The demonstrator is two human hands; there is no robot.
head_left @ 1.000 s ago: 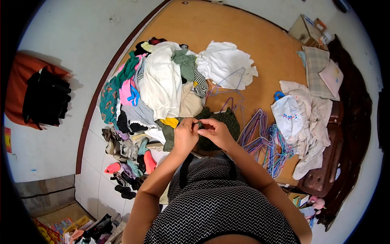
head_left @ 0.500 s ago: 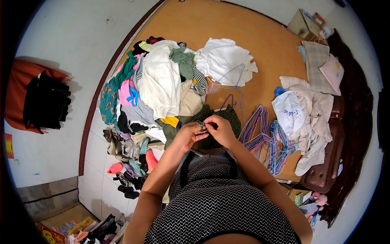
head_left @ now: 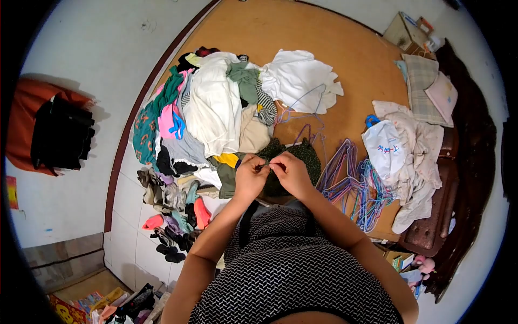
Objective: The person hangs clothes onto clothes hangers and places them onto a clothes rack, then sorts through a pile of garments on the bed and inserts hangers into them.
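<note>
A dark green speckled garment point(head_left: 308, 159) lies at the near edge of the wooden surface, with a purple hanger point(head_left: 306, 133) at its far side. Over it, my left hand point(head_left: 251, 177) is closed in a pinch on a small part of the garment. Close beside it, my right hand point(head_left: 291, 171) pinches at the same spot, fingertips almost touching the left ones. The exact part between the fingers is too small to make out. Left of my hands is an olive green cloth point(head_left: 227, 181); to the right lies a bundle of coloured hangers point(head_left: 345, 167).
A large pile of clothes point(head_left: 213, 108) covers the left of the wooden surface point(head_left: 356, 59). Beyond the hands lies a white shirt point(head_left: 297, 78) with a hanger on it. A white plastic bag point(head_left: 384, 148) rests on crumpled pale cloth point(head_left: 418, 162) at right. Socks point(head_left: 175, 216) lie at lower left.
My left hand has turned and its fingers, partly spread before, have curled into a closed pinch. My right hand has shifted slightly left and stays pinched. The garment lies about where it was.
</note>
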